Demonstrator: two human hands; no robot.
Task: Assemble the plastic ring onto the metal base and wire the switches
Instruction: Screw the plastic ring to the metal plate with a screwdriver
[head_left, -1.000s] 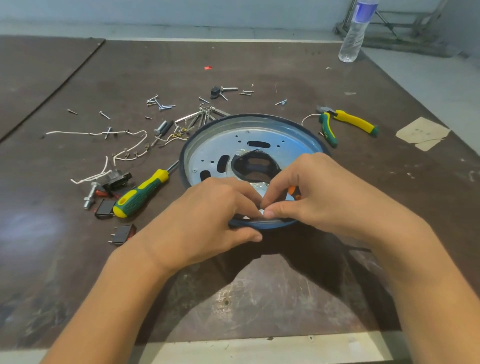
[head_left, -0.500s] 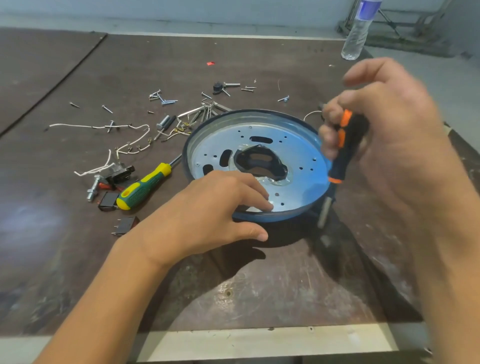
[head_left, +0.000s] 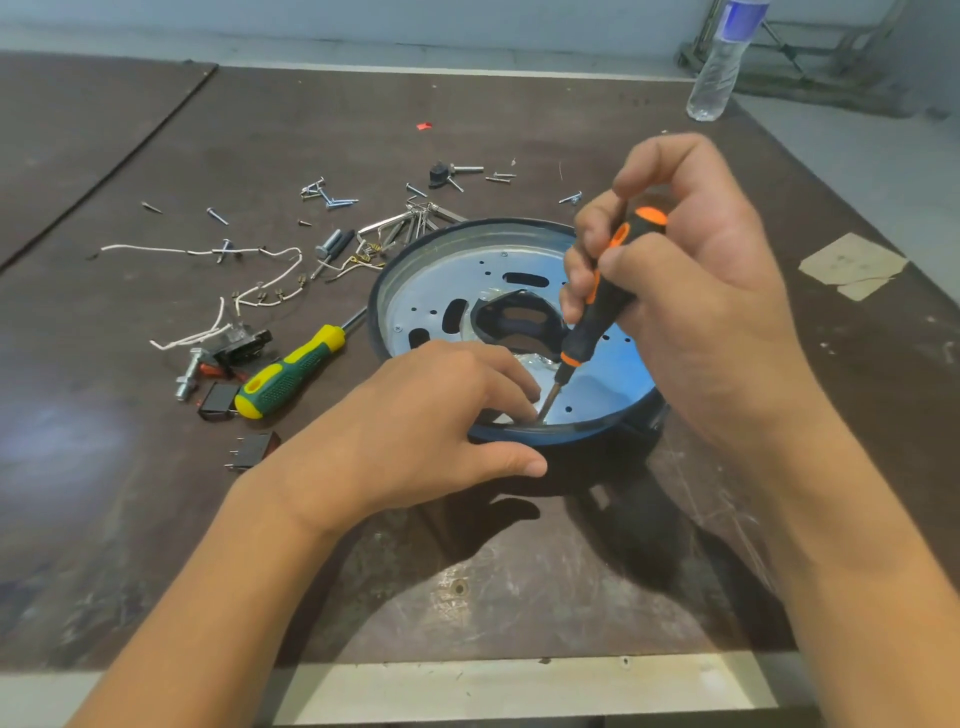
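The right hand (head_left: 691, 291) grips the orange screwdriver (head_left: 605, 296) while the left hand (head_left: 431, 415) pinches at its tip — a slip could stab those fingertips (head_left: 527, 410) or scar the metal base (head_left: 597, 395).

Two hands are in view: the left hand (head_left: 415, 415) and the right hand (head_left: 701, 291). There are two screwdrivers, the orange-black screwdriver (head_left: 597, 306) and the green-yellow screwdriver (head_left: 291, 374). One metal base (head_left: 467, 275) carries one plastic ring (head_left: 375, 317). One water bottle (head_left: 719, 62) stands at the upper right. Three black switches (head_left: 215, 401), it seems, lie at the left. The loose screws (head_left: 332, 200) are too many to count surely.
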